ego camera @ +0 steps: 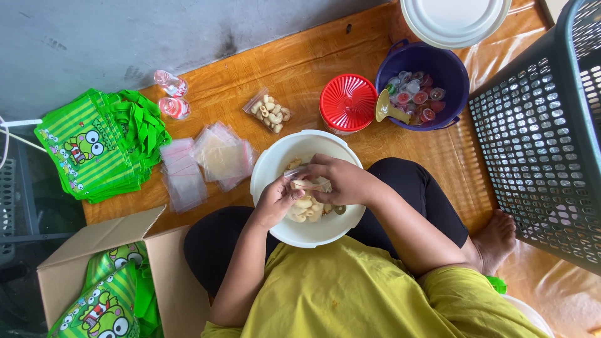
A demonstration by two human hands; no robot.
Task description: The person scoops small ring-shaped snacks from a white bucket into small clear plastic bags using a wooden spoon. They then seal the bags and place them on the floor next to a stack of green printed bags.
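A small clear plastic bag (305,184) is gripped between both hands over a white bowl (270,164) of pale curled crackers (303,207). The left hand (273,201) is closed on the bag's left edge, fingers curled around it; the right hand (338,178) is closed over its top and right side, so most of the bag is hidden.

Far left of the grip, a stack of green cartoon-frog tote bags (94,147) is laid on the floor, and more are held in a cardboard box (169,275) below left. Nearer left, empty clear bags (200,163) are piled. Just above left, one filled bag of crackers (269,111) is seen. Above right, a red lid (348,102) is set beside a purple tub (451,69) of jelly cups (414,94). Far right, a dark mesh basket (541,138) is found.
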